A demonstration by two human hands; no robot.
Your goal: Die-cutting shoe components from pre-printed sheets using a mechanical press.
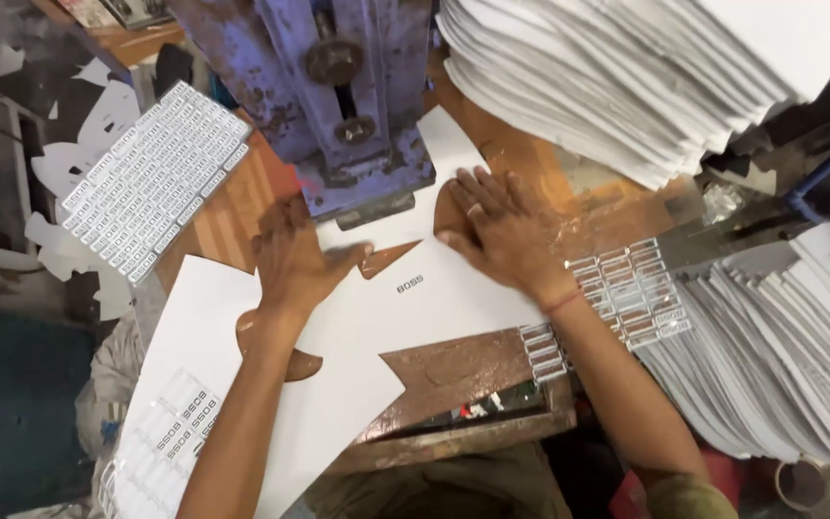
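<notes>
Hands (292, 261) (503, 231) flat on white cutout (425, 308), point toward press (348, 106).

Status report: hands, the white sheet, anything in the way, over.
Left hand and right hand flat, open, on white cut sheet. Sheet under blue press head. Nothing between the hands.

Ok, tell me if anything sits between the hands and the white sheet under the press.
Nothing visible does. The left hand and right hand both lie flat on the white sheet, just before the blue press.
</notes>
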